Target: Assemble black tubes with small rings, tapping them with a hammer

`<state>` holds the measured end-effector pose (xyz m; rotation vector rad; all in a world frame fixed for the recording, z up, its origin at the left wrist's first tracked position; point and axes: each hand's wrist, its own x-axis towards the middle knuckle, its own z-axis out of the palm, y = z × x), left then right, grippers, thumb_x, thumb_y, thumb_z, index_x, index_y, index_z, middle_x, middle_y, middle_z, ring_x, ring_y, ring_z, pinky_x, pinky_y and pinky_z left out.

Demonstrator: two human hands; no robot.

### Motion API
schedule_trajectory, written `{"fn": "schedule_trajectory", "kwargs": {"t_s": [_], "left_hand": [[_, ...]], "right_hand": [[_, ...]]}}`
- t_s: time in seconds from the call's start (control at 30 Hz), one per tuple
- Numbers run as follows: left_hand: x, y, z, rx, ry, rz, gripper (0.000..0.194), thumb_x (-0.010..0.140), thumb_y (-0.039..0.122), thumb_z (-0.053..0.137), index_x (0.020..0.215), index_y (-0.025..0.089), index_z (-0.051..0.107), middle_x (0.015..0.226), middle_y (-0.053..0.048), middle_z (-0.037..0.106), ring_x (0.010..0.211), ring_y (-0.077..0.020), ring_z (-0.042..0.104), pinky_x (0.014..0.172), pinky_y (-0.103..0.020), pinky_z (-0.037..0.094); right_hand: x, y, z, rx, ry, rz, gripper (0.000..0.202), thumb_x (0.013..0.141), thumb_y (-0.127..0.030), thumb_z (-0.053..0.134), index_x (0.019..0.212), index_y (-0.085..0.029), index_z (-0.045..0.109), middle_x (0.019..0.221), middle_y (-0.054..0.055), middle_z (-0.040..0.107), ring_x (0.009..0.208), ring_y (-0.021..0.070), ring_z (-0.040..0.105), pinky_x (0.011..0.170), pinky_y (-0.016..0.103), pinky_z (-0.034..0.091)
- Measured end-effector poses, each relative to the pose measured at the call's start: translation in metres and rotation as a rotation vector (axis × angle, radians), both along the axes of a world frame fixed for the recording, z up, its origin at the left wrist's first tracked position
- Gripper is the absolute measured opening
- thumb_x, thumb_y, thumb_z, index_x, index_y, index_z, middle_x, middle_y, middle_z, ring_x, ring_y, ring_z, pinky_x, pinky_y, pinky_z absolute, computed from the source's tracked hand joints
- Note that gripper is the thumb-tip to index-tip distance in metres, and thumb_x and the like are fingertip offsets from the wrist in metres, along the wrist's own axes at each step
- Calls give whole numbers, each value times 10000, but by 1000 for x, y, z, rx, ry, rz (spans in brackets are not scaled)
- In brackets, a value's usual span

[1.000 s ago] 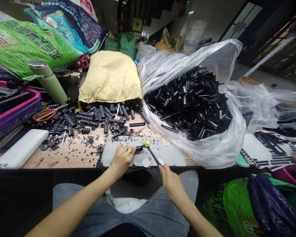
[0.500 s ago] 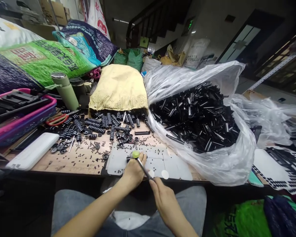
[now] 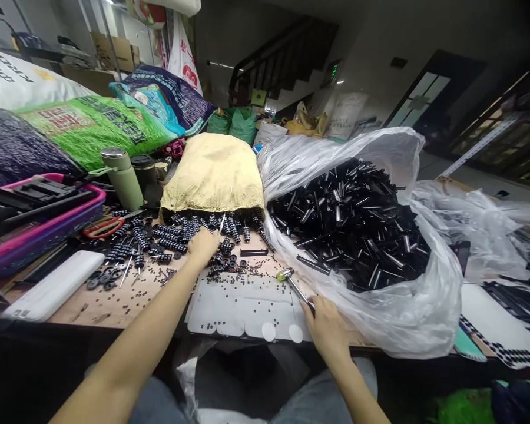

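My left hand [image 3: 202, 246] reaches into the pile of black ribbed rollers [image 3: 170, 232] in front of the yellow cloth bag [image 3: 216, 171]. Its fingertips are among the rollers, and whether they grip one cannot be made out. My right hand [image 3: 327, 324] is closed round the handle of a small hammer [image 3: 297, 287], whose yellow-green head points up and left over the right part of a pale mat [image 3: 234, 303]. Tiny black rings are scattered on the mat. A black bar [image 3: 254, 252] lies behind it.
A big clear plastic bag [image 3: 380, 318] of black parts stands on the right. To the left are a white box-like object [image 3: 55, 285], red-handled scissors [image 3: 103, 228], a green flask [image 3: 122, 179] and a pink-rimmed basket [image 3: 86, 203]. The table's front edge runs before my legs.
My left hand has left the mat and moved up and left to the rollers. My right hand, with the hammer, has moved right. The black piece under my left hand no longer shows on the mat.
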<state>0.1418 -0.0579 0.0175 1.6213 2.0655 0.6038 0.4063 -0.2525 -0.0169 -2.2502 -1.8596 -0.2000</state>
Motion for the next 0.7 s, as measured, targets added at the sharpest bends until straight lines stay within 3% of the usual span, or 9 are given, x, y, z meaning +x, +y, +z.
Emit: {"fn": "schedule_trajectory", "kwargs": {"t_s": [0.07, 0.13, 0.27, 0.37, 0.47, 0.6, 0.63, 0.7], "left_hand": [[1, 25, -1, -47, 13, 20, 303, 682, 294, 587, 845, 40, 613, 873, -293, 611, 872, -385, 579, 674, -425, 420], [7, 33, -5, -60, 16, 12, 179, 614, 204, 634, 726, 64, 626, 846, -281, 618, 867, -381, 582, 671, -407, 423], [15, 19, -10, 9, -8, -57, 89, 625, 160, 602, 659, 80, 625, 802, -248, 621, 868, -359, 581, 710, -394, 416], [14, -1, -7, 113, -84, -132, 184, 719, 228, 522, 800, 104, 632, 901, -191, 610, 914, -293, 566, 773, -348, 407], [13, -24, -6, 159, -255, -183, 294, 809, 296, 406, 999, 151, 576, 928, -110, 599, 824, -195, 588, 727, -285, 434], [16, -61, -10, -6, -967, -172, 341, 813, 370, 415, 1074, 176, 516, 746, -35, 578, 569, -123, 553, 535, -235, 434], [17, -70, -10, -30, -1051, -187, 350, 793, 390, 452, 1070, 186, 521, 740, -29, 574, 551, -117, 536, 508, -225, 419], [19, -85, -9, -9, -981, -325, 342, 728, 401, 550, 1006, 203, 568, 772, -29, 581, 609, -126, 537, 521, -216, 410]], "right_hand": [[-14, 20, 5, 45, 71, 116, 259, 883, -325, 328, 917, -165, 529, 912, 112, 586, 898, 246, 513, 765, 376, 398], [-32, 48, 9, 36, 165, 220, 236, 878, -236, 321, 982, -170, 523, 1016, 111, 571, 968, 246, 495, 815, 404, 385], [-61, 113, 12, 5, 226, 308, 280, 815, -94, 381, 1047, -171, 517, 1212, 105, 495, 1168, 243, 380, 944, 415, 304], [-68, 144, 13, -39, 291, 344, 274, 775, -16, 390, 931, -153, 568, 1060, 109, 593, 1121, 223, 441, 960, 396, 284], [-69, 142, 20, -81, 376, 360, 238, 818, -71, 374, 941, -145, 564, 956, 94, 624, 970, 198, 535, 867, 362, 373], [-63, 112, 39, -195, 488, 483, 259, 884, -222, 330, 1011, -174, 550, 941, 38, 625, 829, 139, 573, 720, 266, 443], [-60, 105, 45, -242, 505, 525, 262, 883, -252, 339, 961, -179, 579, 895, 26, 634, 793, 134, 578, 696, 257, 446], [-54, 96, 57, -349, 529, 606, 243, 855, -291, 411, 824, -184, 627, 779, 4, 644, 715, 130, 584, 662, 247, 449]]}}
